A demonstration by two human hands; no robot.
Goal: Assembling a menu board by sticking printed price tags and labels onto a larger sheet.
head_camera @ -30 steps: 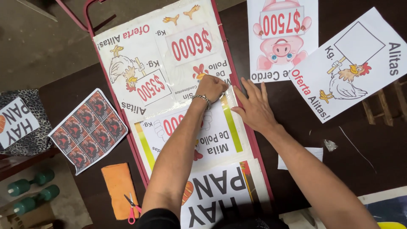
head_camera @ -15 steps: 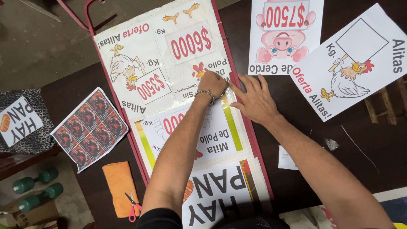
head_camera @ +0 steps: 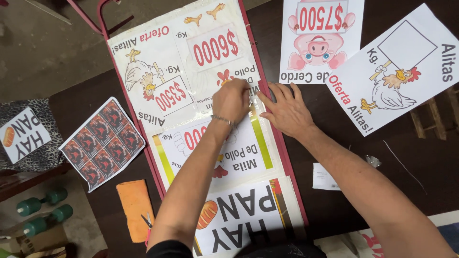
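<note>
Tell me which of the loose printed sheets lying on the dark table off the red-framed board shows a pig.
The sheet with the pink pig, at the top just right of the red-framed board. The sheet to its right shows a chicken; the one left of the board is a grid of small pictures.

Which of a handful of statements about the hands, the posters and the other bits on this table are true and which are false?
1. Both hands rest on the red-framed board of posters. True: the left hand and right hand press near its right edge.
2. The pig poster lies on the board. False: the pig poster lies on the dark table, right of the board.
3. The right hand holds scissors. False: the scissors lie by the orange cloth, away from both hands.
4. A sheet of small red pictures lies left of the board. True.
5. Green dumbbells lie off the table, lower left. True.
</note>
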